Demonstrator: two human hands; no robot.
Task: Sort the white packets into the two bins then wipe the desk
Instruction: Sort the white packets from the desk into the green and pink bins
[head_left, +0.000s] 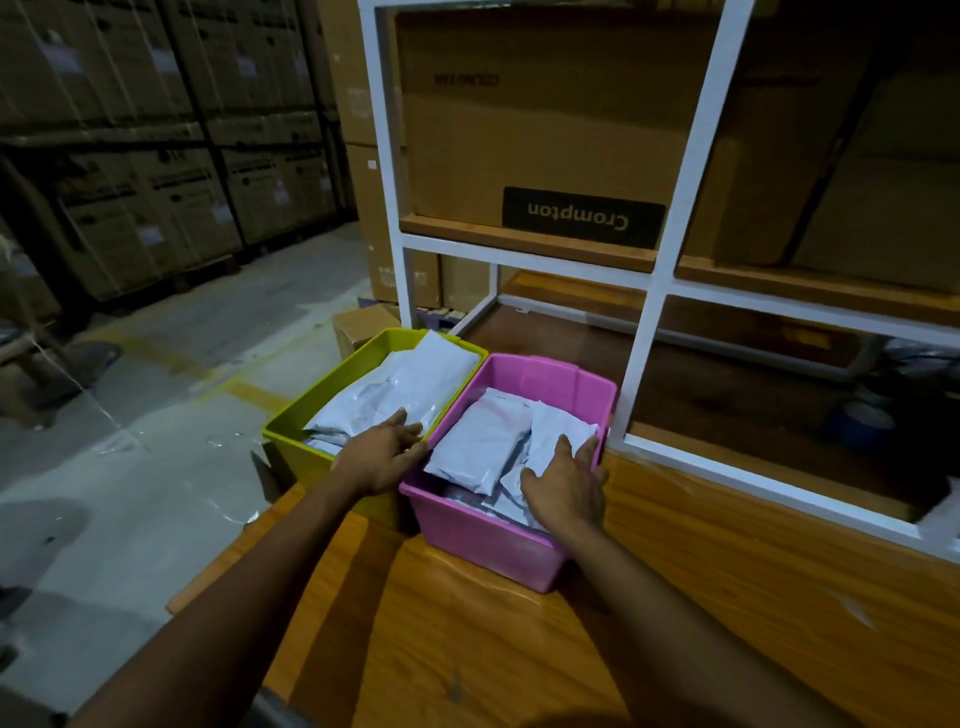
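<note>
Two bins on desk (519, 649): green bin (291, 447), pink bin (483, 540), both holding white packets (478, 447). My left hand (382, 457) spread flat on bins' shared edge, gripping nothing; my right hand (566, 488) open, pressing packets in pink bin.

Two bare forearms enter from the bottom edge, one from about 7 o'clock and the other from about 5 o'clock. No sleeve, watch, bracelet or glove covers either as far as they show. The left hand (382, 457) and right hand (566, 488) are both bare, with no rings visible on the fingers (563, 448) in this dim light. At 6 o'clock, by the left arm's inner side, a small patch of grey fabric shows, too cropped to identify.
</note>
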